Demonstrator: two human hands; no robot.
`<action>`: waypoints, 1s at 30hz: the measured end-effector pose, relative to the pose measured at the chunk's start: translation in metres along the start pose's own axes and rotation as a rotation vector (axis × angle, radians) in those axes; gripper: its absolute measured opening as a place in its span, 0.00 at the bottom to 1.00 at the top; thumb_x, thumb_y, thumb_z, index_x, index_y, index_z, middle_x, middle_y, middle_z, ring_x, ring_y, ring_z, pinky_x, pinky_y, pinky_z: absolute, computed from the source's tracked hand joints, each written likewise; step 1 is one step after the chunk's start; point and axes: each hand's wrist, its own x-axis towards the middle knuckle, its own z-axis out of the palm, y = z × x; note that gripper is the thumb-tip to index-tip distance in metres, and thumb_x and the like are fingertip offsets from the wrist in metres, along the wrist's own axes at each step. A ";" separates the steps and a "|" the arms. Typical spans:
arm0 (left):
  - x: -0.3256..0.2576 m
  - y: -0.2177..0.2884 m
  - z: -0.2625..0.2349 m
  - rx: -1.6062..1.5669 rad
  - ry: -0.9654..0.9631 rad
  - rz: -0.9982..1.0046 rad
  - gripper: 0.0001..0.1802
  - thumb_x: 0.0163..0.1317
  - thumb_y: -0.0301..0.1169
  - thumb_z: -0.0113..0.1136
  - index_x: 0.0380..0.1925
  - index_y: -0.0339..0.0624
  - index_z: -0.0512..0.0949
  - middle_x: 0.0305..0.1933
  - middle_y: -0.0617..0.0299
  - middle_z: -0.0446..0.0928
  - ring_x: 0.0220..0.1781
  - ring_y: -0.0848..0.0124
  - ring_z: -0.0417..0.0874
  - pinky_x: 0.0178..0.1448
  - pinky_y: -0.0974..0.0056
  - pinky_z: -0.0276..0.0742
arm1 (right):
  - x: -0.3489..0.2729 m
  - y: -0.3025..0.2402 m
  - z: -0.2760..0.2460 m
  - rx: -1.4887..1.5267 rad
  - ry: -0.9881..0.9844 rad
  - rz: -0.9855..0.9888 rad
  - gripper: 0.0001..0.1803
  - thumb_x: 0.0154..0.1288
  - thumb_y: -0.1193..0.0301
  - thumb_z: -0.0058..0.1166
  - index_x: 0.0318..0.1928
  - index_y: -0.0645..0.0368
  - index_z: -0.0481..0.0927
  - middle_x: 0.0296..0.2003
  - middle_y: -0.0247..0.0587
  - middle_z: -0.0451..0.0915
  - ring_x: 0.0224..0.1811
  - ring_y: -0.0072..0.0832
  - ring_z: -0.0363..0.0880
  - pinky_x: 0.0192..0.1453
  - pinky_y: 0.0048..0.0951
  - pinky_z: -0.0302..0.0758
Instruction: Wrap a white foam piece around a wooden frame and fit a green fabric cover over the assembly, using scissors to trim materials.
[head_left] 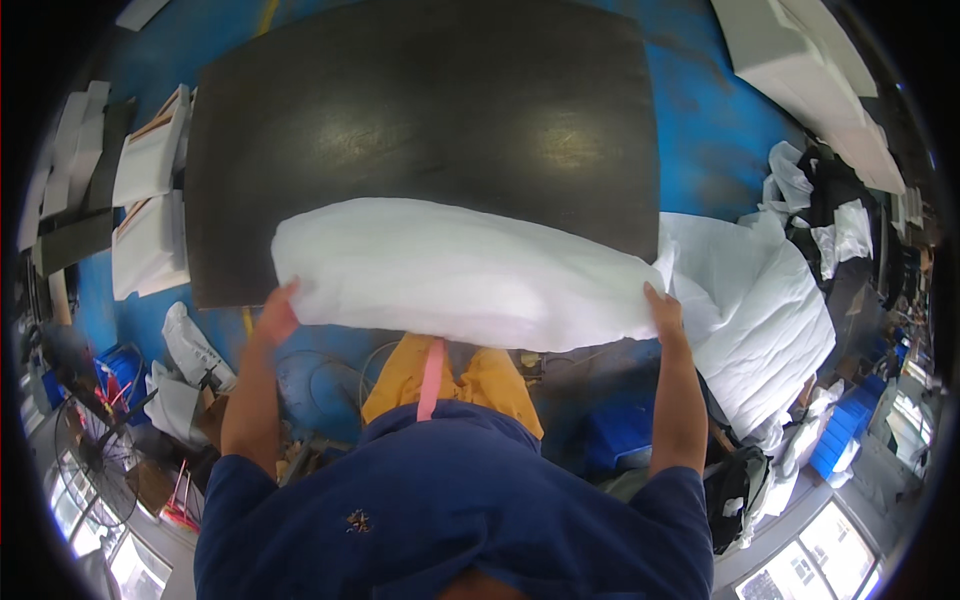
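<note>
A long white piece of soft, padded-looking material lies across the near edge of a dark table, its front side hanging over toward me. My left hand grips its left end, thumb on top and the other fingers mostly hidden. At the opposite end my right hand is closed on the right corner, with the fingers partly out of sight beneath. Both arms are stretched wide apart. Just beyond my right hand a larger white quilted sheet drapes down beside the table; whether it joins the held piece I cannot tell.
White padded blocks stand left of the table on the blue floor. White bags sit at the lower left near a standing fan. Blue bins and a large white foam piece are on the right.
</note>
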 end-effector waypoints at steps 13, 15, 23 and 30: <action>0.024 0.064 -0.062 0.940 0.261 0.199 0.27 0.66 0.46 0.58 0.53 0.33 0.73 0.48 0.47 0.80 0.48 0.56 0.84 0.50 0.56 0.80 | -0.033 0.033 0.001 0.144 -0.162 0.190 0.29 0.61 0.56 0.66 0.53 0.67 0.80 0.45 0.41 0.83 0.42 0.28 0.82 0.51 0.29 0.76; 0.052 0.008 -0.065 1.139 0.498 0.186 0.31 0.65 0.49 0.50 0.52 0.29 0.75 0.48 0.34 0.79 0.52 0.41 0.79 0.60 0.51 0.71 | -0.041 0.049 0.004 0.236 -0.127 0.140 0.28 0.60 0.58 0.66 0.53 0.67 0.80 0.44 0.40 0.83 0.43 0.27 0.81 0.51 0.27 0.75; 0.006 -0.074 -0.152 1.167 0.490 -0.120 0.23 0.59 0.39 0.56 0.50 0.33 0.76 0.46 0.46 0.80 0.49 0.53 0.82 0.54 0.56 0.75 | -0.106 0.149 0.021 0.432 -0.124 0.279 0.24 0.62 0.61 0.65 0.52 0.65 0.81 0.44 0.37 0.83 0.44 0.25 0.80 0.51 0.27 0.74; 0.067 -0.084 -0.101 1.318 0.561 0.440 0.36 0.55 0.43 0.63 0.61 0.37 0.65 0.59 0.42 0.72 0.62 0.50 0.74 0.63 0.52 0.71 | -0.076 0.149 0.004 0.183 -0.091 0.269 0.28 0.59 0.58 0.60 0.55 0.64 0.79 0.47 0.43 0.82 0.48 0.30 0.79 0.53 0.31 0.73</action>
